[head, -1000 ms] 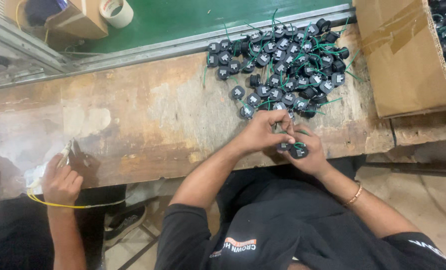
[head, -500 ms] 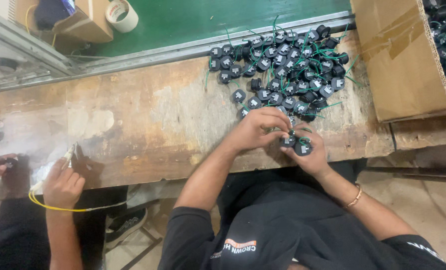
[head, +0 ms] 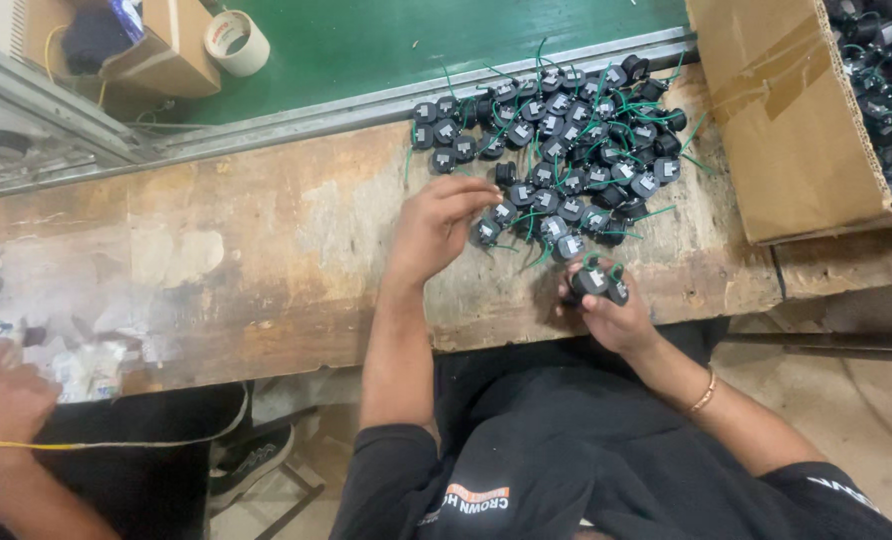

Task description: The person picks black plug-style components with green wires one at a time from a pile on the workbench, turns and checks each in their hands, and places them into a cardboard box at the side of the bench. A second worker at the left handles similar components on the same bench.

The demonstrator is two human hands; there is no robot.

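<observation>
A heap of small round black parts with green wires [head: 566,130] lies on the worn wooden bench [head: 266,260]. My left hand [head: 434,225] is stretched out at the near left edge of the heap. Its fingers are apart and its fingertips touch one black part [head: 486,232]. At the bench's front edge, my right hand [head: 611,310] is closed around a few of the same black parts [head: 596,283], with a green wire loop sticking out above them. A thin bracelet sits on my right wrist.
An open cardboard box [head: 796,130] holding more black parts stands at the right. A green belt [head: 416,40] runs behind the bench, with a tape roll [head: 236,42] and a small carton [head: 156,50] on it. Another person's hand [head: 1,400] with a yellow wire is at the lower left.
My left hand has left my right hand and moved up and left to the heap's edge. My right hand has stayed low at the bench's front edge with the parts.
</observation>
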